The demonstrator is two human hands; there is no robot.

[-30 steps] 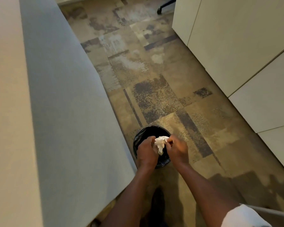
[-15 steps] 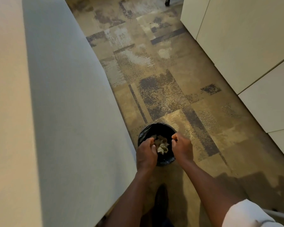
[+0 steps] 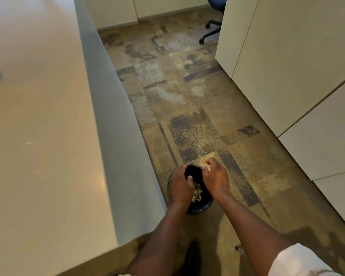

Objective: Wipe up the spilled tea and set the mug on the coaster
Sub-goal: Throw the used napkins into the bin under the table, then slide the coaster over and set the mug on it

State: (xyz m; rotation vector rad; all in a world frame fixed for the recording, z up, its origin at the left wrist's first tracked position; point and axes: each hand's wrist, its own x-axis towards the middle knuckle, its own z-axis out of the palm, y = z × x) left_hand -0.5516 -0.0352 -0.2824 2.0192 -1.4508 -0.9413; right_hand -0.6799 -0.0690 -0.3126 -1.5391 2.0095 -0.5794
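A: Tissue now lies down in the bin, out of both hands.
B: Fingers?
A: Left hand and right hand hang loosely curled above it, holding nothing.
B: So wiping looks finished. Mug?
A: Not in view, nor the coaster.

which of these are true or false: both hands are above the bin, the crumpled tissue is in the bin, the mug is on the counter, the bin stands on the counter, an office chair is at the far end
1. Both the left hand and right hand are above the black bin. True.
2. The crumpled tissue lies inside the bin. True.
3. The mug sits on the counter. False: no mug is in view.
4. The bin stands on the counter. False: it is on the floor, beside the counter.
5. An office chair is at the far end. True.
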